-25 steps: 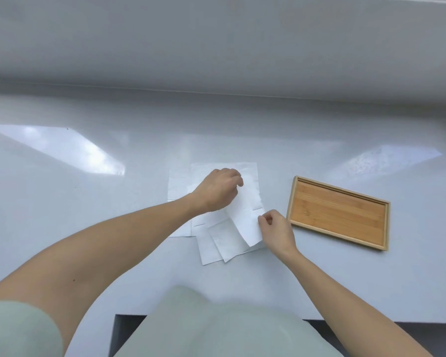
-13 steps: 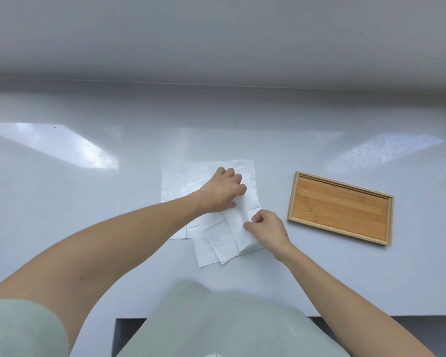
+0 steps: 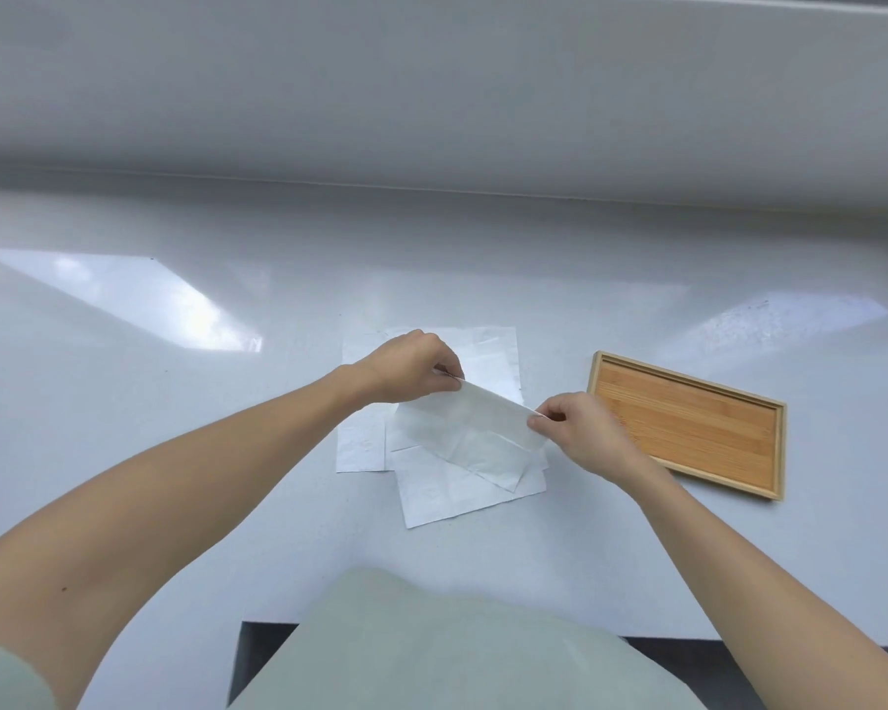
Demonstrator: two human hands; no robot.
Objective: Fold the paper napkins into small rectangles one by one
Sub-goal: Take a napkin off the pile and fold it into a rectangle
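Note:
A white paper napkin [image 3: 475,433] hangs lifted above the table, stretched between my two hands. My left hand [image 3: 411,368] pinches its upper left corner with thumb and fingertips. At its right corner my right hand [image 3: 578,427] pinches it the same way. Below it lies a loose pile of white napkins [image 3: 431,497], overlapping at different angles on the white table [image 3: 175,453]. The held napkin and my hands hide parts of the pile.
A shallow wooden tray [image 3: 688,422] with a raised rim lies on the table just right of my right hand, with nothing in it. A white wall rises behind the table. The table's front edge runs near my body.
Both hands have lifted one napkin off the pile and pulled it taut between them. Before, my left hand pressed down on the pile while my right hand pinched a napkin's edge.

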